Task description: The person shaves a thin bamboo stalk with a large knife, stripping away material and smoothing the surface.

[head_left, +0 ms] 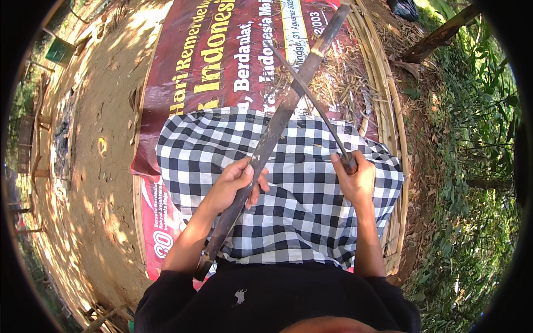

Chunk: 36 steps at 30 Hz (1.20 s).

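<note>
My left hand (pixel 239 183) is closed around a long, dark, flat strip (pixel 280 114) that looks like wood or bamboo, thumb on top and fingers beneath. The strip slants from beside my left elbow up to the far right. In my right hand (pixel 356 176) is the brown handle of a long, thin knife (pixel 322 111), its narrow blade pointing away and to the left. The blade crosses the strip beyond my hands; whether they touch I cannot tell. A black-and-white checked cloth (pixel 300 216) covers my lap beneath both hands.
A printed red banner (pixel 216 55) lies over the bamboo platform (pixel 395 105) in front of me. Shavings (pixel 347 77) are scattered on its right side. Bare soil (pixel 105 111) lies to the left, green plants (pixel 472 122) to the right. A wooden post (pixel 438 36) leans at the far right.
</note>
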{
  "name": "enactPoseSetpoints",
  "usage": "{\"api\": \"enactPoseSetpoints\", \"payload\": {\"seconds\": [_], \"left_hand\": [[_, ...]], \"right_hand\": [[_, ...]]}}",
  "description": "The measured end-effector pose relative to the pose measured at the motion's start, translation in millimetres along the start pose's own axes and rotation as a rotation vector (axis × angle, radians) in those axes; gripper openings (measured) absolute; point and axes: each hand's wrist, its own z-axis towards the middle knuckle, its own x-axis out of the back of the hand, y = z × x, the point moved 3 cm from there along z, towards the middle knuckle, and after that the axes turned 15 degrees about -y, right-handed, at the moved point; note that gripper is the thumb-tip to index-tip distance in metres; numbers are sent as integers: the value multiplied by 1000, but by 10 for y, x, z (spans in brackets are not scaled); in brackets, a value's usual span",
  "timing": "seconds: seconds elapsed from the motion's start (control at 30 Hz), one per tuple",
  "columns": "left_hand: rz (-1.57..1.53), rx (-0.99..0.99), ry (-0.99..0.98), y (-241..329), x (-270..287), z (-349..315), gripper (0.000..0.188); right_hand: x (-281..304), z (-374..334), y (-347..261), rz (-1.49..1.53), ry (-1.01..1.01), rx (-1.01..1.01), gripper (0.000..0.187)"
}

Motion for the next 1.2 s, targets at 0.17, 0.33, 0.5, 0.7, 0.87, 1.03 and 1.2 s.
{"api": "enactPoseSetpoints", "payload": {"seconds": [0.17,0.33,0.5,0.7,0.87,1.03,1.2], "left_hand": [[-31,86,-58,-238,-252,-427,45],[-8,179,-155,-457,-362,-790,51],[396,219,-344,-322,-204,-923,55],[487,-54,120,313,-125,-139,58],[59,3,-83,91,-105,671,47],[-19,52,10,165,-372,750,45],[24,148,-20,166,-175,657,50]], "right_hand": [[-14,257,-164,377,13,-57,35],[-126,519,-207,620,72,-74,32],[-396,401,-296,1184,-35,-27,31],[-629,143,-509,1316,-119,-81,32],[-662,47,-684,1187,-203,-107,24],[-130,-41,-403,641,-256,-270,41],[98,-201,-82,-54,-225,-80,38]]}}
